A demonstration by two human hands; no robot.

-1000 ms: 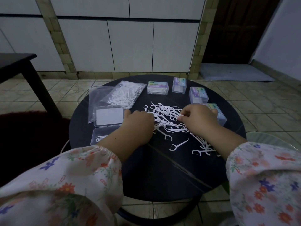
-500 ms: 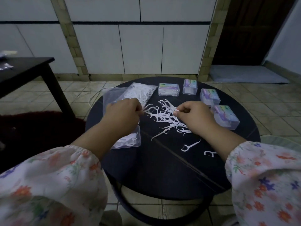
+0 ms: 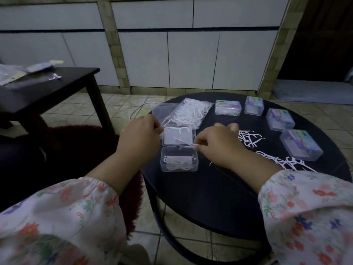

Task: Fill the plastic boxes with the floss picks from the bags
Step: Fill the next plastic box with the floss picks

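Observation:
An open clear plastic box [image 3: 179, 159] lies on the round black table [image 3: 219, 197], its lid flipped back, with a few white floss picks inside. My left hand [image 3: 140, 137] pinches a floss pick at the lid's left edge. My right hand [image 3: 215, 144] pinches another floss pick just over the box's right rim. Loose floss picks [image 3: 250, 138] lie scattered to the right. A clear bag of floss picks [image 3: 189, 113] sits behind the box.
Several closed boxes with coloured labels [image 3: 227, 107] [image 3: 300, 147] curve along the table's far right. A dark side table [image 3: 47, 87] with papers stands at the left. A dark red rug [image 3: 80, 142] and tiled floor lie below.
Both hands moved left from the loose pile to the open box, each carrying a pick. The camera swung left, bringing the side table further into view.

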